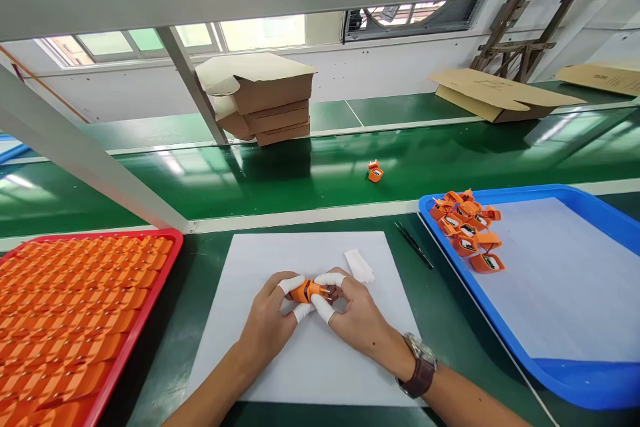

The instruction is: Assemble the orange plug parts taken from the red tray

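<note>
Over a white sheet (300,360), both hands hold a small orange plug (304,291) with thin pins showing at its right end. My left hand (270,313) pinches the plug's left side between thumb and forefinger. From the right, my right hand (357,313) grips the pin end with its fingertips. White finger cots cover the thumb and forefinger of each hand. Part of the plug is hidden behind the fingers. Just beyond my right hand lies a folded white paper strip (359,265) on the sheet.
At left, a red tray (175,243) holds rows of orange housings. The blue tray (550,373) at right holds several open orange pieces (467,223). Black tweezers (414,245) lie between. One orange piece (375,172) sits on the green belt (325,177); cardboard boxes (275,100) stand behind.
</note>
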Demonstrator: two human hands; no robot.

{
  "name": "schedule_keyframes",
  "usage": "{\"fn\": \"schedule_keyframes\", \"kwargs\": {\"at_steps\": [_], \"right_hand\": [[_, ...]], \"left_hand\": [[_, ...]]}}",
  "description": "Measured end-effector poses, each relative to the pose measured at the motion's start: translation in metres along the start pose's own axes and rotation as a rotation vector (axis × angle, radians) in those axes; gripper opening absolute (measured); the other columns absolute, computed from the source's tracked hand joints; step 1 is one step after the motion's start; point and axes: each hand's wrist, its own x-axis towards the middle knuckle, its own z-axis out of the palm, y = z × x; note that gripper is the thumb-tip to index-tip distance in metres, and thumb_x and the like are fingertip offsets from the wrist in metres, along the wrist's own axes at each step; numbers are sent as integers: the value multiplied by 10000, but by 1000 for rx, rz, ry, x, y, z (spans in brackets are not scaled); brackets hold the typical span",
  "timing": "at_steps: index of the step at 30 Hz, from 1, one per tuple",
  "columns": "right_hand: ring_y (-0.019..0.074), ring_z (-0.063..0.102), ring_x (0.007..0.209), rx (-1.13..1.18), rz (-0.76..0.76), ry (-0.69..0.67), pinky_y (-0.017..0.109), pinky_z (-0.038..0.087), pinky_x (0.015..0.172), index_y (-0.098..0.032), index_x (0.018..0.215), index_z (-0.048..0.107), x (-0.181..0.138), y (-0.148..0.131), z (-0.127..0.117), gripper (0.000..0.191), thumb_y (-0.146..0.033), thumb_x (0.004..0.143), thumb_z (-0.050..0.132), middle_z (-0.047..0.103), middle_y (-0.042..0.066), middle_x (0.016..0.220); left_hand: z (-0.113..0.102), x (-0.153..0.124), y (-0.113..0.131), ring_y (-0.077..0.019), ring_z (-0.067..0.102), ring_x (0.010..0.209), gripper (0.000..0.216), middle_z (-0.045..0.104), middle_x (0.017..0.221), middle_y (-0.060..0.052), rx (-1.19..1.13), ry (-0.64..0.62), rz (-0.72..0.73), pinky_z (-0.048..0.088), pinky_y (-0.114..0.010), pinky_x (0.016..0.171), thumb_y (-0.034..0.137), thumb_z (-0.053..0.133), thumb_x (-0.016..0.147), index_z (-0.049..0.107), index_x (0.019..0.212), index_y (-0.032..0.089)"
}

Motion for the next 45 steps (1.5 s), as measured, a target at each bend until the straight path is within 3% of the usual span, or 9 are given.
{"fn": "schedule_keyframes", "kwargs": {"at_steps": [10, 16, 26, 35, 37, 41, 45], "right_hand": [[180, 598, 819, -145, -42, -91, 347, 534, 693, -248, 1092, 584, 0, -3, -1, 211, -147, 922, 512, 596, 50, 1061], [172, 569, 741, -200, 2, -116, 350, 510, 664, -243, 1054, 587, 1, -7, -2, 163, -162, 930, 517, 586, 41, 990], [174, 608, 830, -22, 39, -113, 332, 535, 715, -263, 1089, 602, 5, 0, 2, 213, -150, 919, 538, 616, 32, 1037], [181, 615, 844, -47, 50, -116, 353, 553, 749, -262, 1132, 603, 5, -8, 1, 237, -174, 919, 550, 625, 38, 1058], [182, 614, 858, -53, 53, -128, 364, 558, 772, -269, 1199, 576, 4, -8, 0, 281, -212, 924, 575, 618, 44, 1088], [189, 596, 862, -109, 87, -168, 390, 565, 792, -265, 1385, 412, -2, -3, 0, 571, -304, 880, 676, 585, 58, 1114], [204, 564, 877, -208, 30, -252, 406, 556, 809, -290, 1437, 360, -7, -3, -2, 701, -286, 837, 723, 542, 66, 1148]], "left_hand": [[0, 0, -1, -213, 650, 1038, 464, 613, 1151, -67, 90, -40, 61, 606, -385, 846, 146, 650, 895, 493, 1308, 287], [5, -4, -3, -219, 650, 1014, 443, 609, 1123, -83, 95, 8, 82, 608, -380, 815, 87, 636, 880, 519, 1266, 268], [11, -3, -4, -207, 644, 959, 389, 567, 1101, -83, 67, 39, 71, 616, -351, 736, 74, 588, 901, 539, 1232, 272], [3, -3, 1, -222, 605, 1076, 534, 568, 1169, -81, 6, -73, -7, 571, -411, 898, 49, 576, 870, 484, 1346, 272], [-1, -1, 2, -217, 603, 1082, 527, 576, 1179, -70, -30, -99, -51, 565, -409, 914, 61, 586, 866, 497, 1336, 282], [-11, 6, -1, -201, 612, 1079, 456, 576, 1224, -54, -153, -87, -193, 581, -388, 910, 123, 607, 874, 536, 1290, 295], [-19, 12, -8, -186, 634, 1033, 396, 584, 1203, -49, -229, -63, -241, 597, -372, 882, 150, 615, 871, 570, 1240, 287]]}}
